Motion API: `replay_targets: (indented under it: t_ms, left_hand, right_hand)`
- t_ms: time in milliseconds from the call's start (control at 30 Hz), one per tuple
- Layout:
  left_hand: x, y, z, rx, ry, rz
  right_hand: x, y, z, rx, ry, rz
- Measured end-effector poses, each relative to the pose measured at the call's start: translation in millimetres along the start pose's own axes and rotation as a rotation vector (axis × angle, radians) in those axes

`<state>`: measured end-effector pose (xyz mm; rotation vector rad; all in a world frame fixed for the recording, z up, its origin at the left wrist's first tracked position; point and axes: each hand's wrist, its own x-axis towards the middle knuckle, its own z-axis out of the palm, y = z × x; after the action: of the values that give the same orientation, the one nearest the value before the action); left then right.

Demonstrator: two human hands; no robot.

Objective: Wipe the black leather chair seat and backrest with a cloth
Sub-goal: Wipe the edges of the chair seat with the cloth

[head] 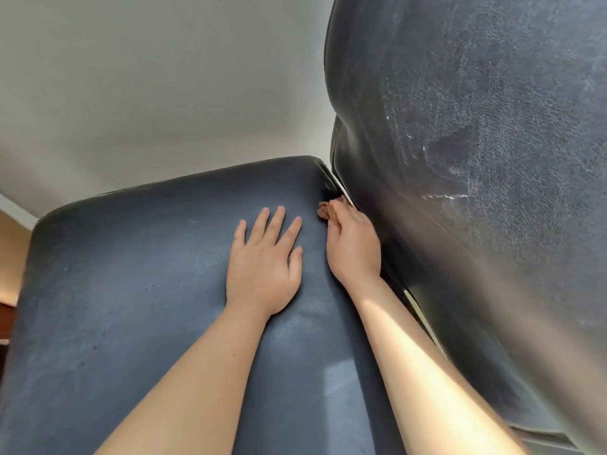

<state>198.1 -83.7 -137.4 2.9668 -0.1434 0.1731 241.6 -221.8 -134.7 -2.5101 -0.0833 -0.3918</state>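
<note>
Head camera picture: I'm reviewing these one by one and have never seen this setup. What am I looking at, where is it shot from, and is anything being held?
There is no machine here. A person wears one wide-angle camera on the head, looking forward and down at their own bare arms, so the picture bends at its edges. The large dark surface below is the black leather chair seat; the dark, scuffed mass on the right is its backrest. The left hand lies flat on the seat, fingers straight, holding nothing. The right hand grips a small brownish cloth at the crease where seat meets backrest. Behind the chair is a pale wall.
</note>
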Motion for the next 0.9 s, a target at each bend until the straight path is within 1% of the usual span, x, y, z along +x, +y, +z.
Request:
replay_targets:
  t_ms: [100, 233, 367, 567, 667, 733, 900]
  left_hand:
    - [-0.5, -0.1, 0.4, -0.005, 0.013, -0.002]
    - [0.1, 0.4, 1.3, -0.017, 0.038, -0.012]
    - [1.6, 0.4, 2.3, -0.036, 0.046, -0.019]
    - [4.0, 0.1, 4.6, -0.03, 0.095, -0.032]
    - [5.4, 0.4, 6.5, -0.024, 0.098, -0.028]
    - [4.3, -0.3, 7.0, -0.015, 0.112, -0.024]
    - [5.4, -0.2, 6.4, -0.012, 0.127, -0.023]
  right_hand:
    - [-11.4, -2.6, 0.6, -0.057, 0.014, -0.017]
    - [1.2, -7.0, -1.6, -0.079, -0.003, -0.001]
    - [20.9, -8.2, 5.0, -0.095, -0.006, 0.054]
    - [59.3, -6.3, 16.9, -0.129, -0.084, 0.144]
    - [65.6, -9.5, 19.3, -0.127, -0.084, 0.184]
    - [57.1, -11.2, 18.4, -0.149, -0.064, 0.161]
    - [10.4, -9.3, 18.2, -0.189, 0.085, -0.025]
